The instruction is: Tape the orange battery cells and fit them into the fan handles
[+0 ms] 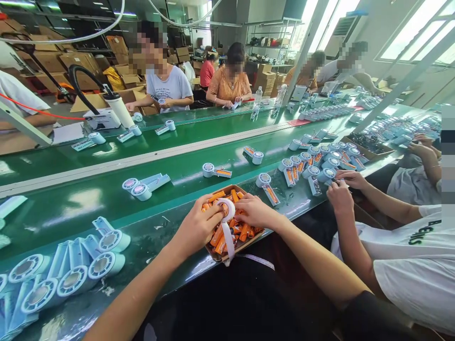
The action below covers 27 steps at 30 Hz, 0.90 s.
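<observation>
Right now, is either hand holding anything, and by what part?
Left hand: white tape roll, pinched at its left rim. Right hand: fingers among the orange cylinders; can't tell if it grips one.

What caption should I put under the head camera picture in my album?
Left hand with white tape roll, right hand beside it, both over a box of orange cylinders.

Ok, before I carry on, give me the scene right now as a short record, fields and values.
left hand: left hand, fingers on the white tape roll
right hand: right hand, over the orange cylinders; grip unclear
tape: loose strip hangs toward the box's near edge
container: cardboard box, holding the cylinders
left of box: cluster of light-blue round-headed units
beyond box: green belt with similar units
right side: a neighbour's hands at another unit
</observation>
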### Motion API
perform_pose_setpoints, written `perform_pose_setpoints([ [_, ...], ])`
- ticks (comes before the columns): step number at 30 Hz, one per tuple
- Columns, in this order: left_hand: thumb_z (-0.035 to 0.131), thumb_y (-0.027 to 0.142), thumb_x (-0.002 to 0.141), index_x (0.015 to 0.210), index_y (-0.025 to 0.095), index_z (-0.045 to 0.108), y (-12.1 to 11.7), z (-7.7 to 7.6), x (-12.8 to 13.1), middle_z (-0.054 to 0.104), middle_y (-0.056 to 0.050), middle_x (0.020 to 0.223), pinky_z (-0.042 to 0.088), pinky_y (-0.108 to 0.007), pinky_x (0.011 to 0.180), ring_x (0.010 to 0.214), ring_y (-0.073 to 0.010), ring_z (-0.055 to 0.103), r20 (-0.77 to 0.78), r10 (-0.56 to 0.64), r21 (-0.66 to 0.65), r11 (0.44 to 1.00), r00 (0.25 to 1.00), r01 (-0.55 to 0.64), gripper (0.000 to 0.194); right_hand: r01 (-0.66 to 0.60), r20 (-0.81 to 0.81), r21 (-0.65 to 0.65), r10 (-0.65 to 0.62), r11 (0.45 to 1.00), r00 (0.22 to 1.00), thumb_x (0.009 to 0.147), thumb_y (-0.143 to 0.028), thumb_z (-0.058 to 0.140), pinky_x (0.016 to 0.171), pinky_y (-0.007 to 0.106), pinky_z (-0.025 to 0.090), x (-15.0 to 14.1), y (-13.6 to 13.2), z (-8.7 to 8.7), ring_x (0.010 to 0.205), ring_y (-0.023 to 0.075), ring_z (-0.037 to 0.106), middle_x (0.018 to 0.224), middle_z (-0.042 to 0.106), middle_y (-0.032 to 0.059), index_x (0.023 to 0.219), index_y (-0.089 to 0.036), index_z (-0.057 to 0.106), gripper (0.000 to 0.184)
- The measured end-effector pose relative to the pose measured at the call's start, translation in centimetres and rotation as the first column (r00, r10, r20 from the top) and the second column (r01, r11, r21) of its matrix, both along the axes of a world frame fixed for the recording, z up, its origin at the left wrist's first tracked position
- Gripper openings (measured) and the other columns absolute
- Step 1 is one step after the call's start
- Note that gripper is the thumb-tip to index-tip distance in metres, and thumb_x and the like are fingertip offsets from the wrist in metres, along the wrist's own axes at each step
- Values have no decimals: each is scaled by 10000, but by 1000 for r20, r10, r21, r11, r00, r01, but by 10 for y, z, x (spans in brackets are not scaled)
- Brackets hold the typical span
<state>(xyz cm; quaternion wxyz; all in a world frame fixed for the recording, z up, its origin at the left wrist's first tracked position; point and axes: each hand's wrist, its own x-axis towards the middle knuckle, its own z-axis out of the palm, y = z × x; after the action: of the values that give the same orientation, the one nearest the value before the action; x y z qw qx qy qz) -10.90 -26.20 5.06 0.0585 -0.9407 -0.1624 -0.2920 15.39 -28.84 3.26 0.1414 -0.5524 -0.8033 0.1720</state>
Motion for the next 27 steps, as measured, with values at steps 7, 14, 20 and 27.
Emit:
perform_pose_setpoints([
  [7,672,50,903,1114,194,766,-15,1,-16,777,-88,1188,566,-523,1096,1311,-336,564,-91,15,-36,999,996,-18,271,369,-798,-77,-279,926,535,929,-499,707,808,349,604,2,8,-2,823,172,715,1029,750,17,1408,-264,668,535],
  [14,661,29,926,1181,168,751,-27,6,-13,769,-85,1160,537,-527,1148,1388,-353,540,-124,-71,42,996,990,76,304,417,-949,-85,-202,905,243,799,-559,864,830,375,658,-18,-34,18,909,225,775,956,788,29,1008,-255,757,384],
  [20,675,105,977,1226,214,733,-29,10,-9,757,-64,1161,532,-510,1144,1373,-316,566,-169,-90,66,993,981,103,278,523,-940,-18,-193,852,282,820,-468,867,854,421,669,-34,-61,10,936,254,784,956,812,56,903,-263,775,239],
  [27,640,119,1006,1066,224,767,-25,11,-8,762,-29,1059,537,-381,1036,1043,-198,649,-233,-106,183,971,967,151,176,355,-875,-222,-346,908,338,787,-477,894,826,380,680,-32,-78,-16,853,227,787,929,820,51,937,-242,807,292],
])
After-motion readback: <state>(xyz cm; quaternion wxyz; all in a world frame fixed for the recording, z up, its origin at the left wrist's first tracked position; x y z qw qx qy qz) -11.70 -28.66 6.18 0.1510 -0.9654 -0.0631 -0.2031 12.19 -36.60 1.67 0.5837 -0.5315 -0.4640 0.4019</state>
